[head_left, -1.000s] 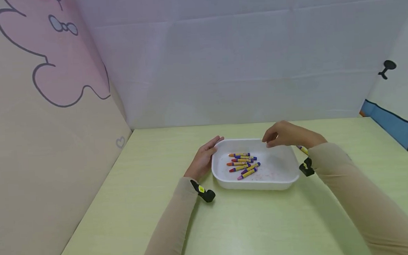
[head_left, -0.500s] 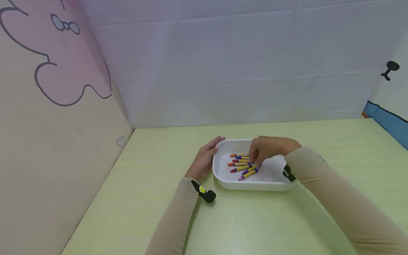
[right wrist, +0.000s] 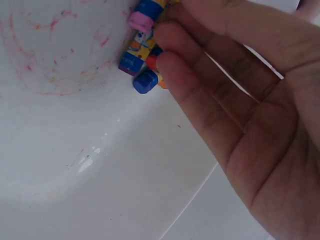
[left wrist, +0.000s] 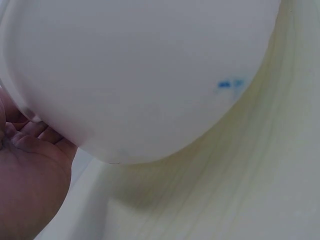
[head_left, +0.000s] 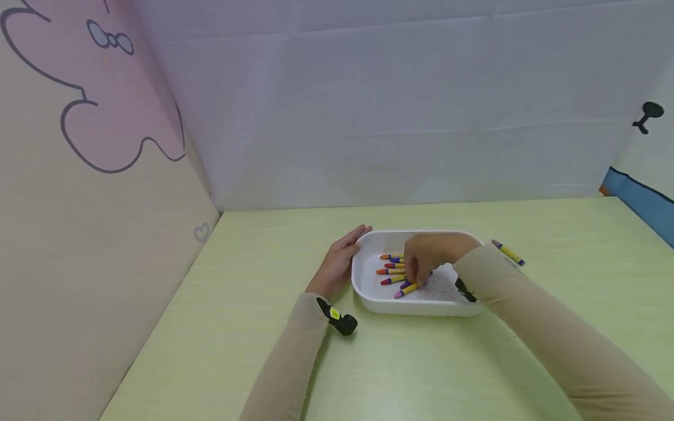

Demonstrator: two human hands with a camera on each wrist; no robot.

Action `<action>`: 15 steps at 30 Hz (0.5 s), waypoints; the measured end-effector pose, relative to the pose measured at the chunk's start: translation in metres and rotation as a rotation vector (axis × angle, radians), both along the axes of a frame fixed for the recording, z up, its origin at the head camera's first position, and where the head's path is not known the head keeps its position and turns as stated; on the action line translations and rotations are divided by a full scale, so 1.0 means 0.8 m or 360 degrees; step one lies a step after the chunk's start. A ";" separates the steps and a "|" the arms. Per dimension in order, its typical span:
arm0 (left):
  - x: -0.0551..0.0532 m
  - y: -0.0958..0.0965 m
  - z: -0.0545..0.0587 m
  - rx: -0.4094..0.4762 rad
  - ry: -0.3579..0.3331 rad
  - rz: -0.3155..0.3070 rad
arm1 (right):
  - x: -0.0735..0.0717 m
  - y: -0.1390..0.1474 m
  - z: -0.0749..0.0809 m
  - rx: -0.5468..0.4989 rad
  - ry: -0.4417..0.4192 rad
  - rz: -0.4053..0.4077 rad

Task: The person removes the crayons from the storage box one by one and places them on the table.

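Note:
A white plastic tray (head_left: 422, 308) sits on the table with several crayons lying in its left half. My left hand (head_left: 335, 264) grips the tray's left side, thumb at the rim and fingers along the outside; the left wrist view shows the tray's white outer wall (left wrist: 150, 90) close up. My right hand (head_left: 431, 253) reaches down into the tray, fingertips among the crayons beside a pink crayon (head_left: 405, 291). In the right wrist view, its curled fingers lie against the crayon pile, near the pink end (right wrist: 141, 22); I cannot tell whether they pinch a crayon.
One yellow-wrapped purple crayon (head_left: 508, 252) lies on the light green table (head_left: 207, 344), right of the tray. Crayon marks stain the tray floor. A pale curtain (head_left: 337, 109) hangs behind, with cartoon-printed panels at left and right.
My right hand has moved left and down from above the tray's far right rim into the crayons. The loose crayon on the table shows fully now. My left hand stays on the tray.

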State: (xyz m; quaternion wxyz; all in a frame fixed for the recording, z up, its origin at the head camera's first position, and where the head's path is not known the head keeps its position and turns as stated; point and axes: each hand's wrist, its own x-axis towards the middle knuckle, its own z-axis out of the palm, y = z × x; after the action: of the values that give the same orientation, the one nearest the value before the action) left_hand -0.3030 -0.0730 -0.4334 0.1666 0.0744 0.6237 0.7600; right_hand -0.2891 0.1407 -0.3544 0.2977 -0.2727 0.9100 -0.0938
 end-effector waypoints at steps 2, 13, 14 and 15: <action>0.000 0.000 0.000 -0.0002 0.0002 -0.0003 | 0.000 -0.001 -0.002 0.0019 0.0007 -0.0003; -0.001 -0.001 -0.003 0.0014 0.0050 -0.0033 | 0.001 -0.007 -0.011 0.0050 0.0088 0.0144; 0.000 -0.001 -0.003 0.0009 0.0055 -0.0035 | 0.001 -0.007 -0.012 0.0054 0.0102 0.0161; 0.000 -0.001 -0.003 0.0007 0.0059 -0.0036 | 0.001 -0.008 -0.013 0.0058 0.0114 0.0179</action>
State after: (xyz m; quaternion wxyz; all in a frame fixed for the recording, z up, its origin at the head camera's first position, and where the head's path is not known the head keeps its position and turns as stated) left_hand -0.3033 -0.0739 -0.4355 0.1634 0.0958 0.6241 0.7580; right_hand -0.2884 0.1347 -0.3645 0.2747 -0.3212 0.9049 -0.0504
